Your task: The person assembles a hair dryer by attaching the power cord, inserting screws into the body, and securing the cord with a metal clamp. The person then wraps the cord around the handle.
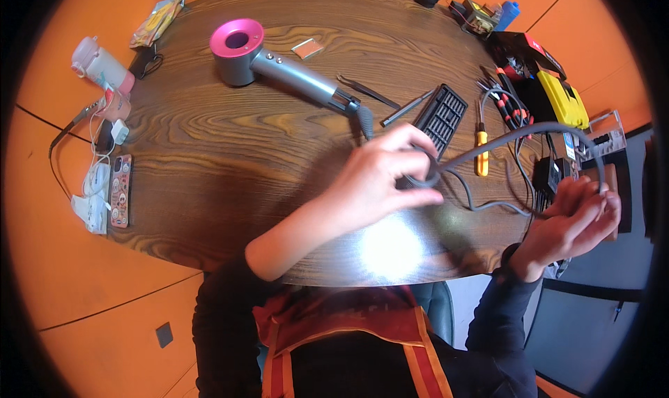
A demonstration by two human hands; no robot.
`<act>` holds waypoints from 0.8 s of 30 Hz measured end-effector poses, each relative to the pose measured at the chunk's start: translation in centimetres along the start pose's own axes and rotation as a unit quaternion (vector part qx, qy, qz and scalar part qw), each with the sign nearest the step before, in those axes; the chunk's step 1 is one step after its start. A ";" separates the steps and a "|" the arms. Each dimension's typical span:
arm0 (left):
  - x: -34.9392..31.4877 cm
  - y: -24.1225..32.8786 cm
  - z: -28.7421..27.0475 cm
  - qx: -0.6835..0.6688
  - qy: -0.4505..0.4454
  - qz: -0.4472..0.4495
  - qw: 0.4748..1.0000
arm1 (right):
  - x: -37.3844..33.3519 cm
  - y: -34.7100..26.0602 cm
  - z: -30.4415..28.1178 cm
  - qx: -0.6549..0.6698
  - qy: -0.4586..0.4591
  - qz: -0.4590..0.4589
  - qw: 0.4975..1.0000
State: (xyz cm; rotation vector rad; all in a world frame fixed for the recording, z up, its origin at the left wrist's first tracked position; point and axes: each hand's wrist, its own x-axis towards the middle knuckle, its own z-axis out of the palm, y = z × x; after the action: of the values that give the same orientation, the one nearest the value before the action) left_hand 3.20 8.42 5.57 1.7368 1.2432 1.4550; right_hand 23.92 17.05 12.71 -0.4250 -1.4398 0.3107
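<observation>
A hair dryer (300, 76) with a grey body and a pink ring lies on the wooden table, its handle slanting down toward the right. From the handle's end its grey power cord (529, 128) runs behind my left hand (383, 175). Fingers and thumb of that hand curl around a small loop of the cord. Off to the right, my right hand (575, 220) pinches the same cord, which arches up between both hands. Just beyond my left hand sits a black screwdriver bit case (446, 113), partly covered by my fingers.
Tweezers (368, 90), a thin screwdriver (408, 108) and a yellow-handled screwdriver (481, 154) lie around the bit case. Pliers, cables and boxes crowd the right edge. Along the left edge are a bottle (101, 63), a phone (121, 191) and a white charger (120, 131).
</observation>
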 end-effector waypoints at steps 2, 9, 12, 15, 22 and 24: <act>0.3 0.0 -1.1 0.073 0.044 0.005 0.996 | 1.8 1.2 -1.2 -0.001 0.167 0.035 0.985; 0.9 1.3 -1.7 0.179 0.024 0.105 0.978 | 2.6 3.4 -5.5 -0.029 0.102 0.017 0.994; 0.8 1.4 -1.4 0.061 0.004 0.034 0.998 | 2.6 4.2 -5.9 -0.118 0.080 0.075 0.987; 0.6 1.5 -1.1 -0.119 -0.030 -0.096 0.988 | 1.9 3.5 -5.2 -0.322 -0.030 -0.142 0.936; 0.5 2.2 -0.4 -0.336 0.002 -0.225 0.915 | -4.8 -4.1 -1.2 -0.080 -0.431 0.038 0.898; 0.4 2.4 0.0 -0.373 0.022 -0.211 0.903 | -6.3 -4.3 0.6 -0.069 -0.478 0.133 0.865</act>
State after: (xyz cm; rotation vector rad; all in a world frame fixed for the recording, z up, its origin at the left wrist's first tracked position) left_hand 3.88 7.79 7.82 0.8634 0.8333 1.4348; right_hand 22.38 10.41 9.15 -0.6331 -2.3927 0.7091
